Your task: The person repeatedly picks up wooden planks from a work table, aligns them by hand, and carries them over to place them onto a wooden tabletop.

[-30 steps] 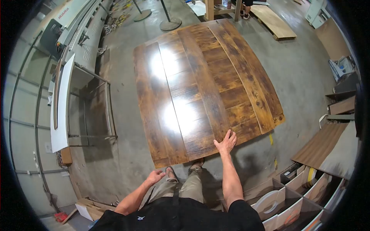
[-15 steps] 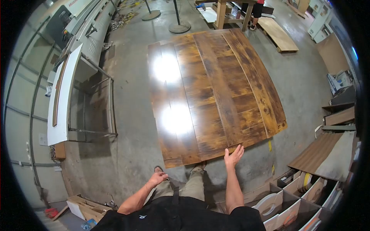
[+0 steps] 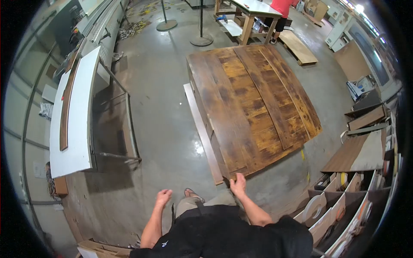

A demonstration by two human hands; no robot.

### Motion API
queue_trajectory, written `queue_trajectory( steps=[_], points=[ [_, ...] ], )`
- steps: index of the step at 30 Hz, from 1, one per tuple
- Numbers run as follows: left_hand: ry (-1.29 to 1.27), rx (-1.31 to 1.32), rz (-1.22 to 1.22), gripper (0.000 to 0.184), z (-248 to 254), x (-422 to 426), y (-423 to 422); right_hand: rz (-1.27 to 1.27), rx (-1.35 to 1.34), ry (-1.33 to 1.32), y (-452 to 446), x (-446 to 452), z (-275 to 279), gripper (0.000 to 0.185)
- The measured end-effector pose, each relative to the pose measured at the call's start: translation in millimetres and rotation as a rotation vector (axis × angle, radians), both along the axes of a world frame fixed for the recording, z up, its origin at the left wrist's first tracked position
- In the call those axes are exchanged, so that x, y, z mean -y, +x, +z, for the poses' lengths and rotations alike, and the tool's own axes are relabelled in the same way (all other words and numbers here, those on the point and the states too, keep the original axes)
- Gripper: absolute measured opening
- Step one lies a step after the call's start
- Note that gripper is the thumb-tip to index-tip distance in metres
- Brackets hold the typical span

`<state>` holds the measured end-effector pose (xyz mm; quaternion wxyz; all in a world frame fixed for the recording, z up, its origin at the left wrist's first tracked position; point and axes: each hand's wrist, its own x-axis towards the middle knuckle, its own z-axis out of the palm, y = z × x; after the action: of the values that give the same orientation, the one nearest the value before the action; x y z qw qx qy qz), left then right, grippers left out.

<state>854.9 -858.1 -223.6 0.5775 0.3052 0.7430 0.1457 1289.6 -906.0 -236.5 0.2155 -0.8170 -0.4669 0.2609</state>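
Observation:
A large brown wood-plank panel (image 3: 254, 103) with dark mottled grain lies in front of me, above the floor. Below its left side runs a long pale strip (image 3: 202, 133); I cannot tell whether it is joined to the panel. My right hand (image 3: 238, 185) is at the panel's near left corner, fingers bent. Whether those fingers grip the edge is hard to make out. Off to the left, my left hand (image 3: 163, 198) hangs in the air with its fingers curled, apart from the panel, and nothing shows in it.
A white-topped metal-frame table (image 3: 81, 116) with a narrow brown strip (image 3: 69, 107) stands at left. Shelving with edge-banding rolls (image 3: 314, 210) is close on my right. At the back are a round-based post (image 3: 201, 40), a workbench (image 3: 254, 7), a pallet (image 3: 297, 48) and a person in red (image 3: 282, 8).
My view has shifted leftward, so the panel sits farther right and its left side shows. My right hand has moved to the near left corner. My left hand has swung outward.

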Motion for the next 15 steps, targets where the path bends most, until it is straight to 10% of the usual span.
queue_trajectory(
  steps=[7,15],
  points=[
    [0.096,0.077,0.373,0.029,7.8,-13.5,-194.7,0.207,-0.245,-0.135,-135.3,-101.8,6.0,0.044],
    [-0.142,0.160,0.369,0.032,-21.8,-60.7,-208.2,0.077,-0.333,-0.271,-165.5,-177.8,-33.9,0.045]
  ],
)
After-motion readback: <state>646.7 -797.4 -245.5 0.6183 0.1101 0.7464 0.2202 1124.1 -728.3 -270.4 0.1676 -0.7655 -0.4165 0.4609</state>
